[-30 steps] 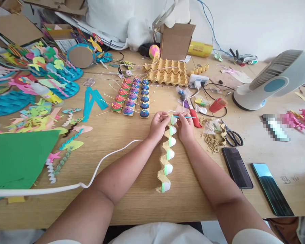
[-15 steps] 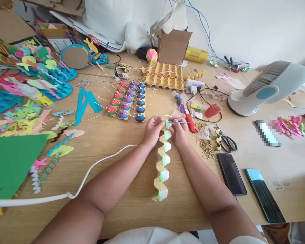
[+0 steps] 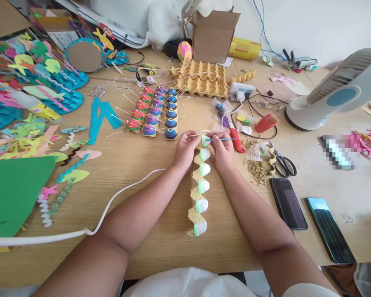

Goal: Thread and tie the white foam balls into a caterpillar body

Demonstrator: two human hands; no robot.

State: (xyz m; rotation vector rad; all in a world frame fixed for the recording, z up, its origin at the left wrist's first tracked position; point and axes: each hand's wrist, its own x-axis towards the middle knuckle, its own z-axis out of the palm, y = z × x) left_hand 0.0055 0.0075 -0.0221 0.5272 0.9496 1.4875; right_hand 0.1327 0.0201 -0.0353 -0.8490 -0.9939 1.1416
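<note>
A strip of egg-carton cups (image 3: pixel 200 194), painted white with green rims, lies on the wooden table (image 3: pixel 148 173) and runs away from me. My left hand (image 3: pixel 185 149) is closed on the far end of the strip. My right hand (image 3: pixel 223 152) pinches a thin blue paintbrush (image 3: pixel 224 139) whose tip touches the farthest cup (image 3: pixel 205 140). Beyond my hands stand three rows of painted carton cups (image 3: pixel 156 115), red, purple and blue, with thin sticks poking out.
Colourful foam cut-outs (image 3: pixel 34 103) and a green sheet (image 3: pixel 12 189) cover the left. A white cable (image 3: pixel 105 210) crosses the front. Egg trays (image 3: pixel 200 80) and a cardboard box (image 3: pixel 213 37) stand behind. Scissors (image 3: pixel 282 163), two phones (image 3: pixel 289 203), a red cup (image 3: pixel 266 123) and a fan (image 3: pixel 336 93) lie right.
Only the camera view shifts slightly. Both hands stay at the far end of the strip, the brush still at the last cup.
</note>
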